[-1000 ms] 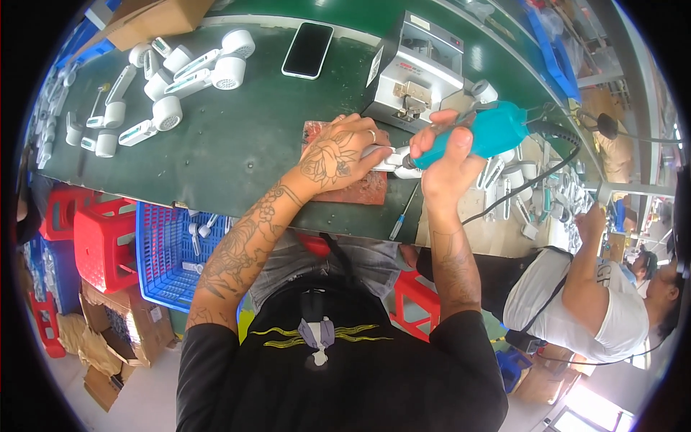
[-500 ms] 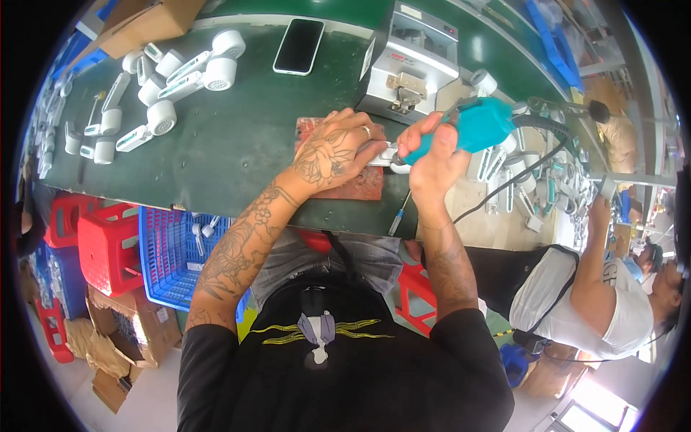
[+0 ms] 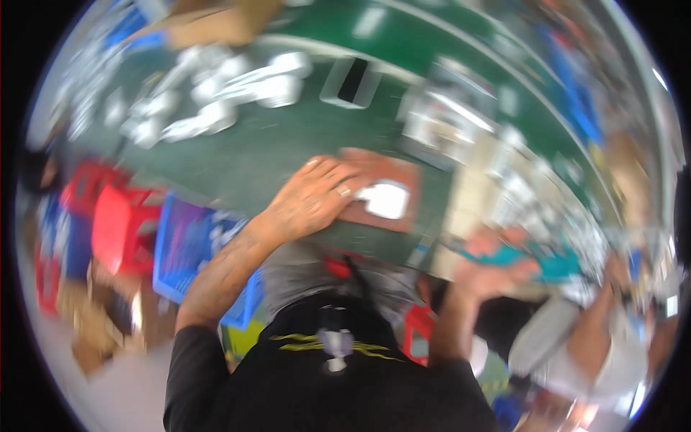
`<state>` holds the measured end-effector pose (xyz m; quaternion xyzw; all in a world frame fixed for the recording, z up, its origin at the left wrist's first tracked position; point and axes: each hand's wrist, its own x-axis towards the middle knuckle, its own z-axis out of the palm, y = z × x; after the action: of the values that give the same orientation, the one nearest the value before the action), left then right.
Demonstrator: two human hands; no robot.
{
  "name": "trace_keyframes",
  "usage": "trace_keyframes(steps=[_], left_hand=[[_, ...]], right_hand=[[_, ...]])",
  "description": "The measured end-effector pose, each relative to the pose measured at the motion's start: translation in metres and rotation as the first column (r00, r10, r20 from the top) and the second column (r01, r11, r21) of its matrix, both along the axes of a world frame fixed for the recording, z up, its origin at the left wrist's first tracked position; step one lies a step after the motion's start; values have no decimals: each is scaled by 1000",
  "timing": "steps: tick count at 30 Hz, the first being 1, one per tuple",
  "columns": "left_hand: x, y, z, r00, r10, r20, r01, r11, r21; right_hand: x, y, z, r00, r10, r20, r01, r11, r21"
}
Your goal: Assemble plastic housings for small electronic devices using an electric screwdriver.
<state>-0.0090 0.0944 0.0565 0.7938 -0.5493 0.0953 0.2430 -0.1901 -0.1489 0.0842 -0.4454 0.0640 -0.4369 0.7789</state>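
My left hand (image 3: 317, 194) lies over a reddish-brown block (image 3: 392, 222) on the green table. Its fingers are closed on the narrow end of a white shower-head-shaped piece (image 3: 389, 199), whose wide head lies bare on the block. Off to the right, my right hand (image 3: 497, 263) is smeared by motion. Its fingers and thumb lie around a teal electric screwdriver (image 3: 558, 265), held sideways and away from the white piece. The screwdriver's tip cannot be made out.
More white shower-head-shaped pieces (image 3: 216, 115) lie at the far left. A phone (image 3: 351, 83) and a grey machine (image 3: 450, 119) stand farther back. A small screwdriver (image 3: 419, 252) lies near the table's front edge. Below are a blue basket (image 3: 169, 252) and red stools (image 3: 122, 227); a person (image 3: 576, 345) sits at right.
My right hand has swung the electric screwdriver off the white piece, toward the right and nearer to me. My left hand stays on the piece. The whole view has shifted and blurred.
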Motion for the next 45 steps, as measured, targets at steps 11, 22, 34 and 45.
trace_keyframes(steps=[11,22,34,45], left_hand=[[67,191,-32,829,554,71,-555,832,-14],[93,151,-23,717,696,42,-630,673,-388],[-72,-292,-16,790,-194,-581,141,981,-137],[-65,-309,-26,801,26,-598,-14,1000,26]], right_hand=[[5,17,-22,976,-27,-216,-2,991,-134],[3,27,-22,951,-43,-305,8,993,-115],[-64,6,-18,938,-141,-317,79,976,-202],[-93,-4,-21,932,-162,-324,96,973,-209]])
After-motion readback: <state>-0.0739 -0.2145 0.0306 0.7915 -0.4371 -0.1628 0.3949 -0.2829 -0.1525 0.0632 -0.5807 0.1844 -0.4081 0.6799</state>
